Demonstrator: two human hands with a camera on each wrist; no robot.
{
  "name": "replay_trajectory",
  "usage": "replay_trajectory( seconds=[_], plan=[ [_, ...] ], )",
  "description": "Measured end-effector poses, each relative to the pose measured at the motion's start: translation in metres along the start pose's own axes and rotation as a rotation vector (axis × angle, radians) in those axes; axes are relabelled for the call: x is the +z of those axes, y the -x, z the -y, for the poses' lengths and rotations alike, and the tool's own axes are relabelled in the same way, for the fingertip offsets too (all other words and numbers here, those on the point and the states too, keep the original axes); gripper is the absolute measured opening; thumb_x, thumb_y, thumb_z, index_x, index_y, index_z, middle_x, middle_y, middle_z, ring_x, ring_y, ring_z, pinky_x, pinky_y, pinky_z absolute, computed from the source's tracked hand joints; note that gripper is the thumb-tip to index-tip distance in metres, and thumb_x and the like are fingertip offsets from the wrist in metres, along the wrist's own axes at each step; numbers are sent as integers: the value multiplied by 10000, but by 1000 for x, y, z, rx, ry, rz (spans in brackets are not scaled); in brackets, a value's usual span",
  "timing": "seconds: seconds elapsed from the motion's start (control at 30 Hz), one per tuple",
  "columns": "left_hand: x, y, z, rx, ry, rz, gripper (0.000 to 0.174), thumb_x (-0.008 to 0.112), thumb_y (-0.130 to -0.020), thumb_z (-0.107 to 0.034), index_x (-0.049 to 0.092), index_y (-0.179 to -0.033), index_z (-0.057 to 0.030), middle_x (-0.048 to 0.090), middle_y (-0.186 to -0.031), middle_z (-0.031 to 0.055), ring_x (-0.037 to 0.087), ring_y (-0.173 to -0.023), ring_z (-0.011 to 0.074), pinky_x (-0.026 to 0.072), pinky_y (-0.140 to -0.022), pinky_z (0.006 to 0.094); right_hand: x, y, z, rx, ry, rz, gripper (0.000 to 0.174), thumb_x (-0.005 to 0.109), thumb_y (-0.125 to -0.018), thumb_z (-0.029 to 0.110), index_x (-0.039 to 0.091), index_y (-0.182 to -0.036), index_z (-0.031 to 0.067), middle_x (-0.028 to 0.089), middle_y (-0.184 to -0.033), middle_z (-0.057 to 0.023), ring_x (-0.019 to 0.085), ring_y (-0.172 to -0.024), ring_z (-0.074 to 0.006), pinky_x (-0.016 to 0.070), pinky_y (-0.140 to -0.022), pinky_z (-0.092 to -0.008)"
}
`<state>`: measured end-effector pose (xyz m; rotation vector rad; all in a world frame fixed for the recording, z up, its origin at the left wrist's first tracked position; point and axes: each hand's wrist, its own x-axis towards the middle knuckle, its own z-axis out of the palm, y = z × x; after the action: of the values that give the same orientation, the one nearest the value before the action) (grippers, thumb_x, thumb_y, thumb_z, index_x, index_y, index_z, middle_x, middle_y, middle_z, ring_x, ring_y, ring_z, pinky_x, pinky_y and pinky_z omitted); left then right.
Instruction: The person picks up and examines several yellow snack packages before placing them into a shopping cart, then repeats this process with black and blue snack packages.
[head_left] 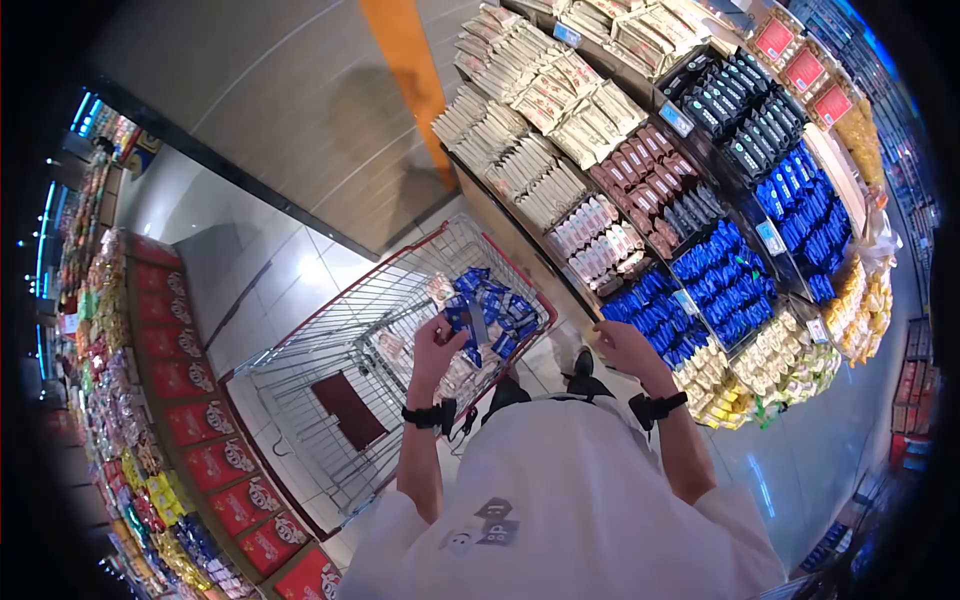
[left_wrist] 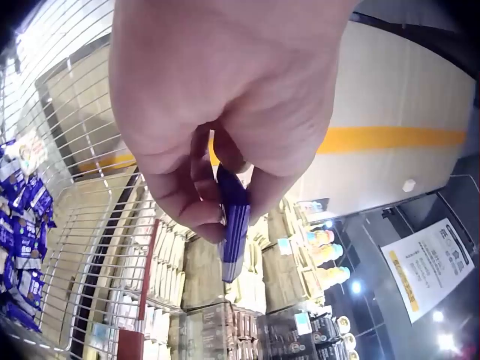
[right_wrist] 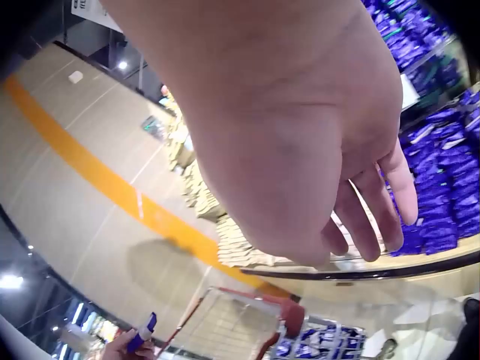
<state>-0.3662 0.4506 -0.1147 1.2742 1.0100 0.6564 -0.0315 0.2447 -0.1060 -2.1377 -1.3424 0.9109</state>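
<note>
My left hand [head_left: 436, 348] is over the shopping cart [head_left: 262, 370]. Its thumb and fingers pinch a small blue-purple wrapped snack packet [left_wrist: 235, 232], which points away from the palm. Inside the cart lies a heap of blue snack packets [head_left: 505, 312], beside pale wrapped packets [head_left: 462, 380]. My right hand [head_left: 632, 352] is out by the display shelf's lower front, nearest the blue packets [head_left: 652, 312] in their bin. In the right wrist view the fingers [right_wrist: 365, 214] of that hand hang loosely bent, with nothing held.
The stepped display shelf [head_left: 565, 195] carries bins of cream, brown, black, blue and yellow packets on the right. Behind the cart stands a wood-panelled wall [head_left: 270, 110] with an orange stripe. Red boxes [head_left: 205, 410] topped with bagged sweets line the left side.
</note>
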Motion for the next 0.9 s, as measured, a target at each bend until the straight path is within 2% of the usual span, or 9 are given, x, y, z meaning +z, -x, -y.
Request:
replay_trajectory(
  seconds=[0.07, 0.2, 0.27, 0.3, 0.4, 0.53, 0.7, 0.77, 0.9],
  plan=[
    [11, 18, -14, 62, 41, 71, 377, 755, -865, 71, 418, -802, -84, 612, -1061, 52, 549, -871, 61, 517, -752, 220, -10, -8, 19, -109, -109, 98, 325, 682, -943, 197, 688, -1210, 11, 747, -1030, -183, 725, -905, -337, 581, -787, -437],
    [53, 46, -36, 84, 120, 205, 335, 732, -865, 98, 460, -967, -68, 658, -1084, 92, 617, -969, 117, 544, -849, 273, -46, 2, 73, -259, -298, 194, 417, 732, -941, 241, 656, -1285, 17, 732, -1130, -136, 711, -932, -269, 585, -786, -403],
    [81, 55, -48, 57, 148, 270, 328, 732, -866, 99, 471, -982, -63, 661, -1089, 93, 615, -981, 118, 546, -861, 276, -60, 11, 83, -374, -446, 256, 455, 756, -934, 183, 622, -1347, 46, 703, -1186, -79, 701, -901, -180, 578, -777, -324],
    [96, 59, -53, 28, 181, 331, 323, 731, -866, 100, 481, -996, -58, 664, -1093, 94, 614, -993, 118, 548, -872, 279, -63, 15, 80, -462, -430, 259, 501, 776, -921, 180, 598, -1371, 52, 681, -1243, -95, 704, -902, -190, 590, -747, -326],
    [145, 63, -59, 27, 137, 414, 337, 741, -855, 95, 488, -1011, -63, 621, -1043, 44, 600, -982, 93, 537, -840, 253, -85, 31, 79, -560, -376, 227, 370, 769, -911, 189, 672, -1213, -2, 736, -1066, -147, 717, -868, -257, 577, -761, -365],
    [197, 61, -47, 61, 46, 489, 348, 772, -858, 49, 517, -1070, -56, 597, -1023, 14, 609, -990, 88, 558, -812, 238, -105, 48, 42, -443, -369, 228, 226, 740, -899, 130, 705, -1070, -14, 738, -896, -155, 716, -807, -265, 558, -716, -377],
    [263, 62, -47, 69, -22, 517, 399, 789, -851, 32, 538, -1152, -45, 628, -1010, 42, 638, -923, 104, 552, -807, 262, -135, 76, -10, -399, -330, 125, 275, 777, -890, 179, 713, -1103, 18, 742, -881, -120, 721, -772, -233, 564, -699, -358],
    [287, 60, -39, 88, -66, 537, 420, 787, -853, 35, 535, -1181, -38, 631, -1011, 53, 645, -923, 114, 547, -824, 264, -141, 88, -28, -225, -318, 181, 279, 763, -905, 191, 713, -1120, 20, 745, -895, -118, 717, -775, -213, 565, -700, -352],
    [330, 59, -33, 85, -14, 535, 425, 771, -901, -18, 526, -1248, -24, 632, -1061, 84, 654, -857, 116, 552, -753, 264, -161, 117, -61, -107, -365, 135, 276, 751, -902, 172, 708, -1123, 12, 740, -897, -115, 701, -759, -201, 554, -694, -349]
  ],
)
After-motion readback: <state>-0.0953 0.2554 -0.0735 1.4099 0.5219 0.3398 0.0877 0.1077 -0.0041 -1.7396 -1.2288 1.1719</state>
